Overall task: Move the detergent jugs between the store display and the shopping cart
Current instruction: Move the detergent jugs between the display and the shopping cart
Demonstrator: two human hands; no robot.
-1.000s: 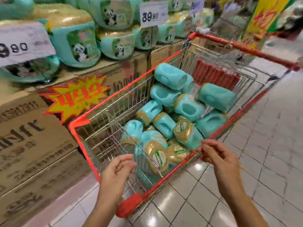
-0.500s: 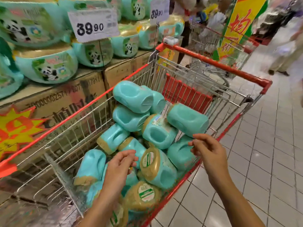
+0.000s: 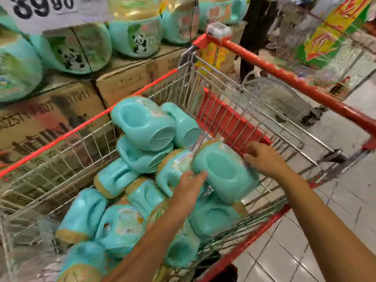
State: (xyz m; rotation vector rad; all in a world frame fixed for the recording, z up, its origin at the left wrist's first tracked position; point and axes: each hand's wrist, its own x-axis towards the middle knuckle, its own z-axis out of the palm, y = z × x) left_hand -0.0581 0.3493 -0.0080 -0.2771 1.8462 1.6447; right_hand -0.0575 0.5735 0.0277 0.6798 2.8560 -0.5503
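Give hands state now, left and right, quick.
Left hand: open, fingertips against the top teal jug.
Right hand: on that jug's far side; too blurred to tell whether it grips.

Both forearms are showing bare to the lower edge; the left hand (image 3: 188, 192) and right hand (image 3: 264, 157) — bare-fingered — are showing uncovered too.

Pale glossy floor (image 3: 305, 251) tiles with dark grout run along the right. A white price card (image 3: 50, 9) with black numerals hangs at top left. A yellow, red and green banner (image 3: 333, 27) stands at top right, blurred. A person (image 3: 256, 27) in dark trousers stands at the top, near a second wire trolley (image 3: 284, 98).
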